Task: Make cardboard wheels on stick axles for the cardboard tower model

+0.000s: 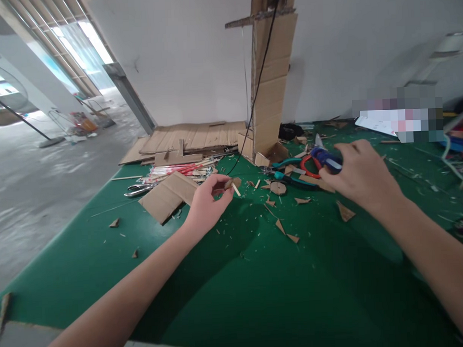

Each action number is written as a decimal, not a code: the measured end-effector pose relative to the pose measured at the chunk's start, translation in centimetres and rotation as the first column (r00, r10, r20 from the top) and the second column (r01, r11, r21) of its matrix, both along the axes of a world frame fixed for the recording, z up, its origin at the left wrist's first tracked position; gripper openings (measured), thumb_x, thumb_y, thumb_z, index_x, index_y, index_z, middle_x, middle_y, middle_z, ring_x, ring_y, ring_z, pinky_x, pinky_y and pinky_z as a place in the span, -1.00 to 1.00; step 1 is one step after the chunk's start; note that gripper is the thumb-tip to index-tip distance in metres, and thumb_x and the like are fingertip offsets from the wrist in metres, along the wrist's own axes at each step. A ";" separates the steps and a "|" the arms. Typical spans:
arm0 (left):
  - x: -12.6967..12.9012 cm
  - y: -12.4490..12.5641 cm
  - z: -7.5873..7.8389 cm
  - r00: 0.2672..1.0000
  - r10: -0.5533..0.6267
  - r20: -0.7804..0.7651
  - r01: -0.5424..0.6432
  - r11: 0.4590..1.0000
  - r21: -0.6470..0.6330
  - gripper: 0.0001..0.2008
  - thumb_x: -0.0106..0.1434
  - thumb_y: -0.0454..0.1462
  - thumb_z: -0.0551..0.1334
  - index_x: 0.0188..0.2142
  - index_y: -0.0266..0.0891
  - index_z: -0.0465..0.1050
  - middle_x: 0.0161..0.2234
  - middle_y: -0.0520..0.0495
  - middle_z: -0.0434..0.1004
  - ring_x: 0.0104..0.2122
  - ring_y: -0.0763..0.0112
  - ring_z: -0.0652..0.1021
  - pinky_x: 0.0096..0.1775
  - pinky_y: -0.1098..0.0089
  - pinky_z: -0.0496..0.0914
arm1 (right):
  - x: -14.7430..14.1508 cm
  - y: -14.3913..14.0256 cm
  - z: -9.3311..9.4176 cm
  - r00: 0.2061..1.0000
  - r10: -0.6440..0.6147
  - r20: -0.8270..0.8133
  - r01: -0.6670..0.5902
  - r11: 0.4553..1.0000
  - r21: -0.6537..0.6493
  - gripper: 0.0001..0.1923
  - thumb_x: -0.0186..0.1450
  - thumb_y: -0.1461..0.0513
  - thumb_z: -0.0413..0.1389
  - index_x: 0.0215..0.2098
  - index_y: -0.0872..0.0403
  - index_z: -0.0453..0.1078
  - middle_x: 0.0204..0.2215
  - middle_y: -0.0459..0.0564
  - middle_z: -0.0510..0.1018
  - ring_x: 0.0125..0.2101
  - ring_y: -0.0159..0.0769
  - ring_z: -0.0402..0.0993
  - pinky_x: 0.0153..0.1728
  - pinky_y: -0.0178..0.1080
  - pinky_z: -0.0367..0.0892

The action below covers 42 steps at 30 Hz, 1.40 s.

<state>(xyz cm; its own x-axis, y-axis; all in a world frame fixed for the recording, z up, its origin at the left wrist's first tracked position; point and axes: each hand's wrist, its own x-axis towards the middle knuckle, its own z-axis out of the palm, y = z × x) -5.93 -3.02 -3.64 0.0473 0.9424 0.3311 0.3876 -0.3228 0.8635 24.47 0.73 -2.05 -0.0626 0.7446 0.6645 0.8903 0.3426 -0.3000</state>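
Note:
My left hand (211, 202) pinches a small piece of brown cardboard (234, 182) with a short pale wooden stick (236, 190) against it. Over the right of the table, my right hand (362, 174) grips a blue tool (327, 160) between thumb and fingers; its kind is unclear. Just beyond it lie red-handled scissors (310, 166), blades pointing away. Teal-handled pliers (292, 180) rest left of that hand, and a small round cardboard disc (278, 188) lies between the two hands.
Cardboard scraps (345, 211) dot the green tabletop (235, 295). Behind my left hand are a folded cardboard piece (167, 196), plastic-wrapped sticks (178, 170) and a shiny metal tool (139, 190). A cardboard post (272, 86) stands at the back, with a black cable (263, 66) hanging before it.

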 end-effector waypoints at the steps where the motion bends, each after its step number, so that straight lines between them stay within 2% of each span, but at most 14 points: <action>1: 0.0 0.0 -0.1 1.000 0.000 -0.021 0.000 1.000 0.023 -0.83 0.14 -0.28 0.20 -0.24 -0.26 0.37 -0.30 -0.05 0.48 -0.29 0.42 0.51 -0.18 0.36 0.40 | -0.5 -0.4 0.4 0.999 0.016 0.029 -0.016 1.000 0.010 -0.81 0.03 0.24 0.18 -0.36 0.10 0.35 -0.32 0.24 0.44 -0.17 0.05 0.34 -0.25 -0.05 0.24; 2: -0.1 -0.1 -0.1 0.999 -0.004 -0.039 0.005 0.999 0.042 -0.83 0.16 -0.29 0.19 -0.22 -0.26 0.36 -0.30 -0.05 0.48 -0.28 0.42 0.51 -0.17 0.35 0.40 | -1.1 -0.8 0.7 0.999 0.027 -0.025 -0.027 1.000 0.001 -0.87 0.10 0.21 0.15 -0.37 0.08 0.36 -0.32 0.19 0.46 -0.22 -0.04 0.38 -0.27 -0.07 0.27; 4: -0.1 -0.2 -0.1 0.997 -0.014 -0.077 0.019 0.997 0.072 -0.84 0.17 -0.30 0.17 -0.22 -0.26 0.36 -0.30 -0.06 0.48 -0.28 0.42 0.51 -0.15 0.35 0.39 | -2.4 -1.6 1.1 0.947 0.096 -0.306 -0.151 0.975 -0.161 -0.84 0.18 0.12 0.10 -0.41 0.04 0.38 -0.47 0.05 0.48 -0.49 -0.24 0.39 -0.47 -0.16 0.31; 5: -0.1 -0.3 -0.1 0.995 -0.016 -0.097 0.025 0.996 0.086 -0.84 0.18 -0.30 0.17 -0.22 -0.26 0.37 -0.30 -0.06 0.48 -0.28 0.41 0.51 -0.14 0.34 0.39 | -3.1 -2.0 1.1 0.865 0.167 -0.473 -0.322 0.907 -0.270 -0.80 0.22 0.09 0.06 -0.38 0.05 0.40 -0.51 -0.01 0.48 -0.60 -0.33 0.35 -0.58 -0.21 0.29; 7: -0.1 -0.3 0.0 0.990 -0.012 -0.139 0.027 0.994 0.109 -0.84 0.18 -0.30 0.16 -0.22 -0.25 0.39 -0.28 -0.07 0.49 -0.27 0.39 0.51 -0.13 0.31 0.39 | -4.4 -2.8 1.0 0.700 0.239 -0.673 -0.566 0.761 -0.318 -0.79 0.22 0.09 0.08 -0.35 0.06 0.41 -0.50 -0.04 0.51 -0.64 -0.39 0.35 -0.65 -0.29 0.28; 8: -0.1 -0.4 0.0 0.988 -0.008 -0.157 0.027 0.993 0.117 -0.83 0.19 -0.30 0.16 -0.21 -0.24 0.40 -0.27 -0.08 0.50 -0.27 0.38 0.51 -0.13 0.30 0.40 | -5.0 -3.2 0.9 0.665 0.259 -0.700 -0.636 0.688 -0.350 -0.80 0.22 0.11 0.09 -0.37 0.07 0.42 -0.50 -0.03 0.52 -0.62 -0.40 0.38 -0.65 -0.31 0.29; 9: -0.1 -0.4 0.1 0.985 -0.007 -0.172 0.029 0.992 0.125 -0.83 0.19 -0.30 0.16 -0.20 -0.24 0.41 -0.26 -0.09 0.50 -0.26 0.37 0.50 -0.13 0.30 0.40 | -5.5 -3.5 0.8 0.660 0.277 -0.699 -0.667 0.644 -0.375 -0.81 0.21 0.12 0.10 -0.40 0.08 0.42 -0.52 -0.05 0.52 -0.65 -0.43 0.36 -0.65 -0.33 0.29; 11: -0.2 -0.4 0.2 0.980 -0.013 -0.200 0.041 0.990 0.138 -0.82 0.20 -0.30 0.15 -0.19 -0.23 0.42 -0.25 -0.10 0.50 -0.26 0.36 0.50 -0.15 0.29 0.40 | -6.2 -4.1 0.7 0.710 0.312 -0.631 -0.662 0.602 -0.448 -0.79 0.21 0.13 0.10 -0.47 0.09 0.40 -0.66 -0.11 0.44 -0.68 -0.44 0.32 -0.65 -0.33 0.29; 14: -0.2 -0.5 0.4 0.973 -0.016 -0.231 0.052 0.987 0.150 -0.81 0.21 -0.30 0.14 -0.18 -0.23 0.44 -0.25 -0.10 0.49 -0.27 0.37 0.48 -0.18 0.31 0.41 | -6.9 -4.5 0.5 0.784 0.351 -0.513 -0.605 0.621 -0.499 -0.77 0.21 0.11 0.10 -0.52 0.07 0.36 -0.75 -0.17 0.33 -0.69 -0.40 0.31 -0.67 -0.32 0.26; 20: -0.1 -0.7 0.8 0.967 -0.022 -0.255 0.058 0.989 0.136 -0.79 0.22 -0.31 0.12 -0.17 -0.22 0.45 -0.24 -0.12 0.48 -0.27 0.36 0.46 -0.23 0.33 0.40 | -7.0 -4.5 0.3 0.851 0.348 -0.394 -0.511 0.724 -0.463 -0.75 0.20 0.10 0.10 -0.57 0.02 0.29 -0.72 -0.15 0.38 -0.66 -0.33 0.37 -0.66 -0.29 0.27; 24: 0.0 -0.7 0.7 0.972 -0.020 -0.234 0.054 0.989 0.138 -0.75 0.21 -0.29 0.13 -0.13 -0.22 0.46 -0.23 -0.13 0.46 -0.27 0.37 0.46 -0.21 0.33 0.40 | -7.0 -4.4 0.2 0.864 0.365 -0.347 -0.498 0.729 -0.470 -0.79 0.21 0.13 0.09 -0.55 0.02 0.32 -0.72 -0.16 0.39 -0.68 -0.34 0.35 -0.68 -0.29 0.26; 30: 0.0 -0.7 0.6 0.971 -0.012 -0.240 0.045 0.990 0.133 -0.72 0.22 -0.29 0.13 -0.08 -0.20 0.45 -0.20 -0.14 0.45 -0.26 0.38 0.46 -0.21 0.33 0.40 | -6.6 -4.2 -0.5 0.860 0.428 -0.276 -0.508 0.764 -0.398 -0.86 0.24 0.14 0.09 -0.28 -0.02 0.44 -0.57 -0.09 0.51 -0.56 -0.25 0.43 -0.60 -0.22 0.34; 37: 0.0 -0.7 0.6 0.976 -0.030 -0.214 0.055 0.992 0.111 -0.74 0.22 -0.29 0.12 -0.11 -0.22 0.45 -0.16 -0.13 0.47 -0.20 0.36 0.47 -0.16 0.33 0.40 | -6.7 -4.3 -0.1 0.903 0.338 -0.263 -0.428 0.753 -0.500 -0.82 0.22 0.08 0.09 -0.37 -0.01 0.43 -0.46 -0.05 0.56 -0.48 -0.19 0.48 -0.55 -0.18 0.38; 42: 0.0 -0.6 0.5 0.987 -0.055 -0.150 0.067 0.995 0.071 -0.79 0.23 -0.29 0.12 -0.17 -0.23 0.45 -0.25 -0.09 0.52 -0.25 0.37 0.50 -0.17 0.35 0.40 | -7.0 -4.5 0.3 0.907 0.303 -0.292 -0.417 0.741 -0.526 -0.84 0.21 0.10 0.09 -0.40 0.00 0.42 -0.52 -0.06 0.54 -0.50 -0.20 0.47 -0.53 -0.18 0.38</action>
